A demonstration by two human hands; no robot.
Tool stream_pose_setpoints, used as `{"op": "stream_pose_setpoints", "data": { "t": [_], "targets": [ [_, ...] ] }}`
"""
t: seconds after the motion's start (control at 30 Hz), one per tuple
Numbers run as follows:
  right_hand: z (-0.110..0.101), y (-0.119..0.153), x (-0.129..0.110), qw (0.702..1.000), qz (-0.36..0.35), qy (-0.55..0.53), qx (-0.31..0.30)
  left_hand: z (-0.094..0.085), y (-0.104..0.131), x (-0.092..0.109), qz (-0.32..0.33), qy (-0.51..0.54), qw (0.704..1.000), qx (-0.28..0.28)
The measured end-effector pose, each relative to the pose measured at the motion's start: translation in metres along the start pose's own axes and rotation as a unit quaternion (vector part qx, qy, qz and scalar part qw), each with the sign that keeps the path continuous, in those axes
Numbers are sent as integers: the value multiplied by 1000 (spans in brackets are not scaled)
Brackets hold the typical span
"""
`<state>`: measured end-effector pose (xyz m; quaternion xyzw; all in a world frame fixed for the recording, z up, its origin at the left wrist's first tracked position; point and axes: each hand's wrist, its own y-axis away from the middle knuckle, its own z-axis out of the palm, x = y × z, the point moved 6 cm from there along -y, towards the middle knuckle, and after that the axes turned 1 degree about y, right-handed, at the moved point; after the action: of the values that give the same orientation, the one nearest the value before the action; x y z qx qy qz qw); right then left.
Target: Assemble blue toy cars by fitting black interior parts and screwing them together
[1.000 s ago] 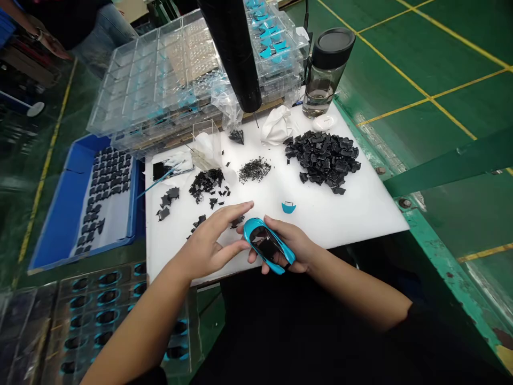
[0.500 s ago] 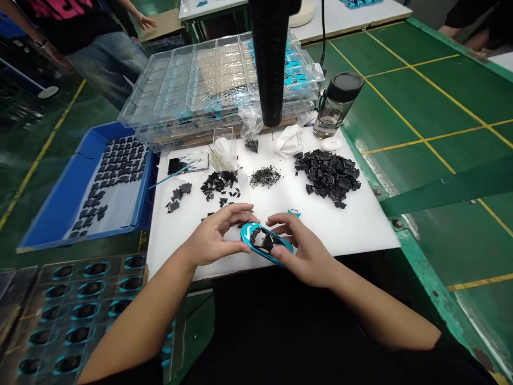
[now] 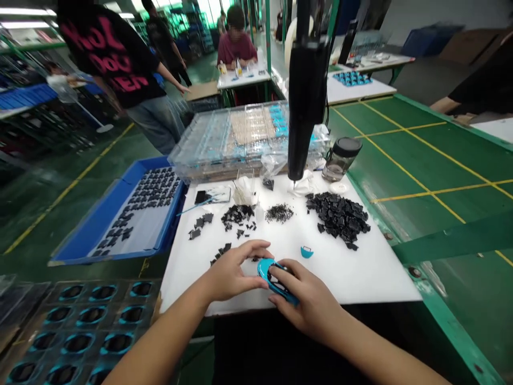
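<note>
A blue toy car body (image 3: pixel 265 266) with black parts inside is held over the front of the white work surface (image 3: pixel 380 278). My right hand (image 3: pixel 308 294) grips its right end, fingers across its top and thumb below. At its left end, my left hand (image 3: pixel 236 272) curves round with thumb and fingertips at the car's edge. A small blue piece (image 3: pixel 306 252) lies just beyond my right hand. Behind are a pile of tiny screws (image 3: pixel 279 213), small black pieces (image 3: pixel 237 215) and a heap of larger black parts (image 3: pixel 340 216).
A black electric screwdriver (image 3: pixel 306 107) hangs over the table's back. Clear plastic trays (image 3: pixel 224 139) are stacked behind, beside a bottle (image 3: pixel 341 159). To the left are a blue bin (image 3: pixel 160 235) and trays of blue-rimmed parts (image 3: pixel 76 315). A person (image 3: pixel 116 64) stands beyond the bin.
The view has tilted up, showing more of the room. My right hand's fingers have moved over the car's top, covering more of it. The person at the left now shows more fully.
</note>
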<state>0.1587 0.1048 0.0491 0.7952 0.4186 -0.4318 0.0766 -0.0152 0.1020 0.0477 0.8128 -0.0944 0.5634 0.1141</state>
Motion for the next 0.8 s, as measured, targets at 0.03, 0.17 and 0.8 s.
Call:
{"op": "stream_pose_setpoints", "data": {
  "t": [0.03,0.17,0.8],
  "targets": [
    [0,0,0,1000,0,4,6,0,-1,2,-4,-5,1000,-3],
    [-1,1,3,1000,12,3,24,3,-6,8,-22,-9,1000,-10],
    [33,25,52,563,345,-738,142,-101,-134,143,234,-30,921,310]
  ]
}}
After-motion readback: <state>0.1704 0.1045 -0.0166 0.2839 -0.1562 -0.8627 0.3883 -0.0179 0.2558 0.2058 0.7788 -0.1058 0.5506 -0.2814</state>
